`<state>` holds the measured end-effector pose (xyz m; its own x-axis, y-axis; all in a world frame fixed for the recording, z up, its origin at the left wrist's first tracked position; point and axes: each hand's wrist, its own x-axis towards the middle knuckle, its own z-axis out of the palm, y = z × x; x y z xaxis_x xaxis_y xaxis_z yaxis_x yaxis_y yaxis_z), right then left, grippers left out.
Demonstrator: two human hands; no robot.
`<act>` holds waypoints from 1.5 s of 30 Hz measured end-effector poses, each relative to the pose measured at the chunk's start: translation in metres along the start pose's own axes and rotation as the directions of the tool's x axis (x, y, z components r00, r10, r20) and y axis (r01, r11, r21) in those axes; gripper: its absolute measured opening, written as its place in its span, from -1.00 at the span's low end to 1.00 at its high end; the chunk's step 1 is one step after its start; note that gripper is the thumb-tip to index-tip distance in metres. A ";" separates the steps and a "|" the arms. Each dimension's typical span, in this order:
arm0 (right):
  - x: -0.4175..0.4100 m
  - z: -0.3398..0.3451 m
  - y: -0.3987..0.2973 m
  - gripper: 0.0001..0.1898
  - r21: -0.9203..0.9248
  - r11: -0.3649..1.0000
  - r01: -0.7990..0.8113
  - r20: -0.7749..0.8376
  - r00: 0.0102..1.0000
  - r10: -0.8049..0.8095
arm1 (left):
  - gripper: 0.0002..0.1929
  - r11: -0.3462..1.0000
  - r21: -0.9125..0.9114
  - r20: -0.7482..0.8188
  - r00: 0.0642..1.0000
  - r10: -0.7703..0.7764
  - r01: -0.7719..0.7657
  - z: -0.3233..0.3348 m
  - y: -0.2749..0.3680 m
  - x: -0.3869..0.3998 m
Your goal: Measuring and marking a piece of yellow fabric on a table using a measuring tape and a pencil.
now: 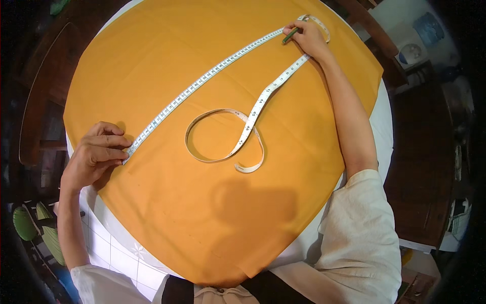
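Note:
Mustard-yellow fabric (182, 212) lies spread before me. A white measuring tape (201, 80) runs across it in a slight curve, and its slack loops back down to a coil near the middle. At the left edge of the fabric, my left hand (95, 154) pinches the tape's end between thumb and fingers. My right hand (309, 40), at the upper right, has a green pencil (291, 35) between its fingers and presses on the tape. Part of the tape passes beneath that hand and bends around beyond it.
Under the fabric is a table with a white cover (381, 129). Dark wooden furniture (417, 163) stands to the right, and a wooden chair (34, 95) to the left. Green objects (24, 223) are at the lower left, beside a white tiled floor (117, 258).

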<state>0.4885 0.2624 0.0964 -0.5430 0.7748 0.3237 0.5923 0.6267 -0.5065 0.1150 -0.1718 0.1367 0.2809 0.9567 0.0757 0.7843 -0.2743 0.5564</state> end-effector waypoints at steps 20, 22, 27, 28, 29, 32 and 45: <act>0.003 0.011 0.004 -0.71 -0.021 0.999 -0.028 -0.113 0.993 0.026 | -0.76 0.990 0.138 -0.010 1.000 0.000 0.001 0.002 0.015 0.001; 0.002 0.010 0.003 -0.72 0.035 0.999 -0.029 -0.102 0.994 0.032 | -0.75 0.988 0.151 -0.006 1.000 0.007 -0.006 0.003 0.016 0.002; 0.003 0.007 0.001 -0.76 0.141 0.989 -0.035 -0.096 0.994 0.049 | -0.74 0.983 0.182 -0.010 1.000 0.014 -0.012 0.002 0.021 0.004; 0.004 0.006 0.000 -0.78 0.163 0.986 -0.039 -0.097 0.994 0.055 | -0.73 0.982 0.188 -0.014 1.000 0.016 -0.013 0.001 0.021 0.005; 0.004 0.005 0.000 -0.79 0.184 0.982 -0.043 -0.098 0.993 0.062 | -0.73 0.981 0.194 -0.019 1.000 0.018 -0.014 0.000 0.022 0.006; -0.002 0.003 -0.019 -0.81 0.298 0.946 -0.126 -0.079 0.985 0.156 | -0.72 0.979 0.202 -0.016 1.000 0.015 -0.012 0.000 0.021 0.004; -0.012 -0.008 -0.042 -0.82 0.526 0.790 -0.315 0.014 0.932 0.363 | -0.71 0.990 0.137 -0.003 1.000 -0.030 0.030 -0.001 0.021 0.000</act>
<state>0.4750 0.2272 0.1202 -0.2992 0.9482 0.1068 0.3259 0.2067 -0.9225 0.1310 -0.1770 0.1494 0.2554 0.9649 0.0617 0.8608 -0.2560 0.4398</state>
